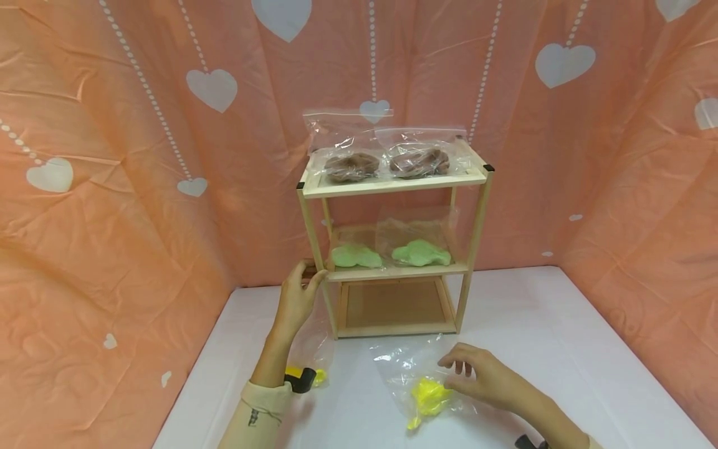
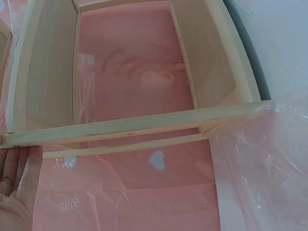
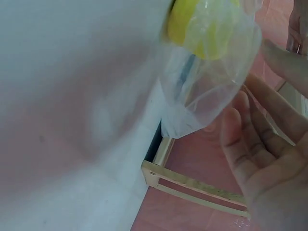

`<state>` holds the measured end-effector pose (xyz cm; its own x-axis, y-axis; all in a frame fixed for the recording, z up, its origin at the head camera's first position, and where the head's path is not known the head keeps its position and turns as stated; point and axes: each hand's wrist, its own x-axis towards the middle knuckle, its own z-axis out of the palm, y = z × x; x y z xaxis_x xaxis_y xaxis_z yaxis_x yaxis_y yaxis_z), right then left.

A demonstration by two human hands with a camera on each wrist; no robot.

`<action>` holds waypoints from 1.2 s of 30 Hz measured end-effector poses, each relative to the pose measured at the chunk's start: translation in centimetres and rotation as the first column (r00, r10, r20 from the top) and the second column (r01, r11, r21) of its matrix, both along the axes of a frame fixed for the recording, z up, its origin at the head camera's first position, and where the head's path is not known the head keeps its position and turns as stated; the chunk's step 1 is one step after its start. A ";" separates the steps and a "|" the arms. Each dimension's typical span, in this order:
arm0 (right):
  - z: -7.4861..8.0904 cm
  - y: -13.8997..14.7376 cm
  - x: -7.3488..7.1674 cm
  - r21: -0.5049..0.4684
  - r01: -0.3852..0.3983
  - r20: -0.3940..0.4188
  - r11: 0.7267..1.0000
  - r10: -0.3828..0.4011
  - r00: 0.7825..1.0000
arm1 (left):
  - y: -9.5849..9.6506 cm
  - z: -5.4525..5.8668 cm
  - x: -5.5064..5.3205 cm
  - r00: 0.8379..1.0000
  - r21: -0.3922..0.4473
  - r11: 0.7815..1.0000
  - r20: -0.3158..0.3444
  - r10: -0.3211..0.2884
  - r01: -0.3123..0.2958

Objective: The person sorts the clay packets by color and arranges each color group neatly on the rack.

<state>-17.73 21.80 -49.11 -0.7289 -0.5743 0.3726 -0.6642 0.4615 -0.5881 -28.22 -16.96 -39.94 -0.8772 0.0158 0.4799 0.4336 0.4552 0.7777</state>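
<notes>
A small wooden shelf [image 1: 397,272] of three tiers stands on the white table. My left hand [image 1: 297,296] grips its left front post at the middle tier, thumb in front; in the left wrist view the fingers [image 2: 21,173] lie against the post. My right hand [image 1: 485,377] hovers with loosely bent fingers beside a clear plastic bag [image 1: 395,368] holding a bright yellow lump [image 1: 430,396]. In the right wrist view that bag [image 3: 211,91] is close to the fingertips, and nothing is visibly pinched. Another bagged yellow lump [image 1: 320,377] lies partly hidden behind my left wrist.
Two bagged brown lumps [image 1: 352,167] rest on the top tier. Bagged pale green lumps [image 1: 421,252] sit on the middle tier, and the bottom tier [image 1: 392,305] shows a bare board. Pink cloth [image 1: 634,156] with white hearts surrounds the white table [image 1: 527,312].
</notes>
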 end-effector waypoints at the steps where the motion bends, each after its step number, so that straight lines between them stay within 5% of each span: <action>1: -0.1 0.1 0.0 0.014 -0.006 0.022 1.000 0.006 1.000 | 0.0 0.0 0.0 1.000 0.000 1.000 0.002 0.000 0.000; 5: -0.5 0.1 0.0 0.042 -0.026 0.092 0.999 0.022 0.996 | 0.0 0.0 -0.1 1.000 0.008 1.000 0.008 -0.004 0.004; 14: -1.6 -0.1 -0.2 0.063 -0.052 0.113 0.997 0.045 0.993 | 0.0 0.0 0.0 1.000 0.012 1.000 0.017 -0.008 0.008; 29: -1.8 -0.6 -0.3 0.152 -0.010 0.261 0.988 -0.030 0.965 | 0.0 0.1 0.0 1.000 -0.007 1.000 0.007 0.000 0.000; 36: -1.8 -0.8 -0.3 0.162 -0.011 0.245 0.987 -0.030 0.969 | 0.1 0.1 0.1 1.000 -0.014 1.000 0.008 0.006 -0.005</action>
